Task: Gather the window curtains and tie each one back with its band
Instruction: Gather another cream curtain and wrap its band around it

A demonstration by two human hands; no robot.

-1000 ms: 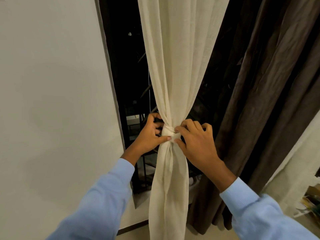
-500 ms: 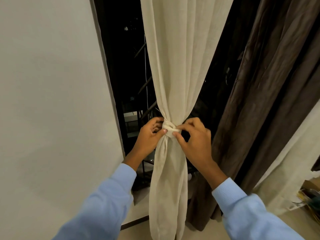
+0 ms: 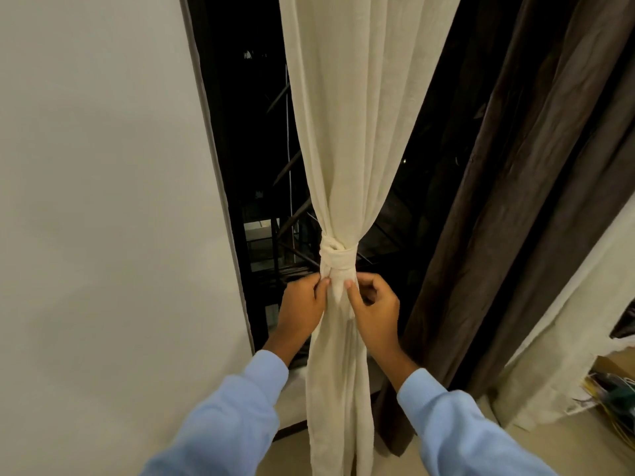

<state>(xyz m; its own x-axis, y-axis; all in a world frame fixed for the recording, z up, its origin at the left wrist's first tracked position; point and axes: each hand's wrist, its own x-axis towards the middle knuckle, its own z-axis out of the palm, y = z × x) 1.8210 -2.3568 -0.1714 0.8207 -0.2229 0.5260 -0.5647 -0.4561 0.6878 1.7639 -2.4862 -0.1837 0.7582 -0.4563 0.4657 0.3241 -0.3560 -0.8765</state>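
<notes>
Brown curtain (image 3: pixel 515 207) and white wall (image 3: pixel 103 201) flank cream curtain (image 3: pixel 347 132).

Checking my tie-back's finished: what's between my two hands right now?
Head view: the band tail and gathered cream curtain, just below the knot, pinched by left hand and right hand.

A white wall (image 3: pixel 103 201) stood left of the dark window (image 3: pixel 251 132); a box (image 3: pixel 613 365) of tangled wires (image 3: pixel 615 393) sat on the floor (image 3: pixel 584 448).
</notes>
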